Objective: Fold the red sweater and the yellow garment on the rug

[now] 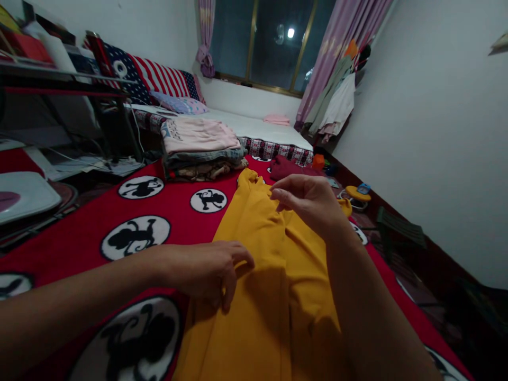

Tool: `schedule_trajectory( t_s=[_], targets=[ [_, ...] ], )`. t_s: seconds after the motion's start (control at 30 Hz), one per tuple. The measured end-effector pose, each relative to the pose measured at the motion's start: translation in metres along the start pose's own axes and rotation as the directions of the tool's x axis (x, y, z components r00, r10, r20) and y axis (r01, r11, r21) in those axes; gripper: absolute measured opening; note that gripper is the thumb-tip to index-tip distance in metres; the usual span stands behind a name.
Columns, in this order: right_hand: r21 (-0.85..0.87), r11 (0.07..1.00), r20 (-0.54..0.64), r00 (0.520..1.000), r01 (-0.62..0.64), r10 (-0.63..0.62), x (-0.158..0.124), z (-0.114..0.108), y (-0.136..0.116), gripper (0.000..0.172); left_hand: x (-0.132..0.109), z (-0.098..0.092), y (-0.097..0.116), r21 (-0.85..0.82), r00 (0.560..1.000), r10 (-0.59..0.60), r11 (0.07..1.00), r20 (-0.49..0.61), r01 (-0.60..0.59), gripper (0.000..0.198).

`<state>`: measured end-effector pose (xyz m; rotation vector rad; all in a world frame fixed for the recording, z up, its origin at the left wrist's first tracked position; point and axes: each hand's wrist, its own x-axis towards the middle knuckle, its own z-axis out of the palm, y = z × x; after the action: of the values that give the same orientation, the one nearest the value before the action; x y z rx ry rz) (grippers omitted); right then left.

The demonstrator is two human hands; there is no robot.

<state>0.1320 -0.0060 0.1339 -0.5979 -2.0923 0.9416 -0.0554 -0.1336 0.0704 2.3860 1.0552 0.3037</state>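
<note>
A mustard-yellow garment (262, 296) lies spread on a red blanket (79, 227) printed with black-and-white cartoon circles. My left hand (206, 272) rests on the garment's left edge, fingers curled and pinching the cloth. My right hand (309, 203) hovers over the upper part of the garment, its fingertips pinched on a fold of the yellow fabric near the middle.
A stack of folded clothes (200, 148) topped by a pink piece sits farther back on the blanket. A dark red cloth (289, 166) lies beyond the garment. A bed with striped pillows (159, 79) stands by the window. A small green stool (399, 227) is at the right wall.
</note>
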Motion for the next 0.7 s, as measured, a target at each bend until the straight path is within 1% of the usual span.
schedule_trajectory(
  t_s=[0.07,0.1,0.13,0.17,0.2,0.23,0.27,0.3,0.33,0.37,0.4,0.43,0.47,0.5,0.53,0.57,0.6,0.63,0.67,0.7],
  targets=[
    [0.03,1.0,-0.029,1.0,-0.001,0.001,0.0,0.001,-0.003,0.028,0.003,-0.005,-0.007,-0.155,0.997,0.045,0.987,0.059,-0.035,0.006],
    [0.044,0.999,-0.046,0.999,-0.004,0.006,0.001,0.001,-0.003,0.029,0.006,-0.007,-0.013,-0.276,0.997,0.041,0.961,0.066,-0.021,0.004],
    [0.057,0.998,-0.065,0.998,-0.014,0.017,0.002,0.001,0.0,0.03,0.011,-0.009,-0.02,-0.413,1.0,-0.006,0.91,0.024,0.015,0.014],
    [0.072,0.997,-0.09,0.995,-0.028,0.034,0.004,0.0,0.005,0.031,0.017,-0.01,-0.029,-0.547,0.993,-0.104,0.836,-0.06,0.054,0.024],
    [0.087,0.995,-0.119,0.991,-0.048,0.058,0.006,-0.001,0.012,0.032,0.024,-0.01,-0.04,-0.656,0.953,-0.251,0.75,-0.171,0.08,0.032],
    [0.102,0.992,-0.144,0.985,-0.078,0.092,0.008,-0.002,0.021,0.033,0.031,-0.008,-0.051,-0.74,0.859,-0.424,0.668,-0.288,0.081,0.038],
    [0.112,0.986,-0.155,0.978,-0.12,0.137,0.009,-0.003,0.031,0.033,0.038,-0.005,-0.064,-0.79,0.731,-0.571,0.609,-0.374,0.07,0.041],
    [0.11,0.978,-0.138,0.972,-0.175,0.189,0.011,-0.003,0.042,0.032,0.043,0.0,-0.075,-0.814,0.619,-0.663,0.577,-0.421,0.065,0.043],
    [0.089,0.968,-0.087,0.966,-0.235,0.243,0.012,-0.003,0.052,0.031,0.047,0.004,-0.086,-0.82,0.546,-0.71,0.568,-0.445,0.071,0.043],
    [0.051,0.957,-0.004,0.958,-0.287,0.288,0.012,-0.003,0.061,0.029,0.048,0.008,-0.095,-0.814,0.53,-0.716,0.575,-0.454,0.081,0.042],
    [0.005,0.948,0.102,0.943,-0.319,0.317,0.012,-0.001,0.067,0.028,0.048,0.01,-0.101,-0.798,0.567,-0.691,0.595,-0.45,0.092,0.04],
    [-0.035,0.944,0.213,0.921,-0.327,0.327,0.011,0.001,0.071,0.028,0.045,0.01,-0.105,-0.772,0.637,-0.637,0.627,-0.433,0.103,0.039],
    [-0.061,0.947,0.315,0.894,-0.315,0.318,0.01,0.003,0.072,0.028,0.04,0.009,-0.107,-0.729,0.73,-0.555,0.675,-0.399,0.114,0.037],
    [-0.069,0.953,0.395,0.869,-0.296,0.299,0.009,0.006,0.071,0.029,0.034,0.006,-0.106,-0.668,0.825,-0.45,0.734,-0.344,0.122,0.036],
    [-0.067,0.958,0.447,0.85,-0.277,0.277,0.008,0.008,0.068,0.029,0.028,0.002,-0.103,-0.587,0.903,-0.335,0.801,-0.271,0.121,0.034],
    [-0.064,0.962,0.475,0.84,-0.264,0.263,0.008,0.011,0.065,0.028,0.023,-0.003,-0.098,-0.489,0.953,-0.234,0.865,-0.193,0.113,0.032],
    [-0.063,0.965,0.48,0.84,-0.254,0.252,0.007,0.013,0.062,0.028,0.018,-0.009,-0.093,-0.382,0.979,-0.162,0.918,-0.124,0.104,0.031],
    [-0.064,0.968,0.468,0.849,-0.244,0.245,0.007,0.014,0.06,0.027,0.015,-0.013,-0.086,-0.275,0.99,-0.122,0.956,-0.075,0.097,0.03],
    [-0.066,0.97,0.446,0.862,-0.235,0.24,0.007,0.015,0.059,0.026,0.013,-0.017,-0.08,-0.175,0.992,-0.111,0.98,-0.055,0.1,0.03],
    [-0.069,0.97,0.418,0.877,-0.231,0.239,0.007,0.015,0.058,0.025,0.012,-0.019,-0.073,-0.08,0.991,-0.118,0.99,-0.066,0.112,0.029]
  ],
)
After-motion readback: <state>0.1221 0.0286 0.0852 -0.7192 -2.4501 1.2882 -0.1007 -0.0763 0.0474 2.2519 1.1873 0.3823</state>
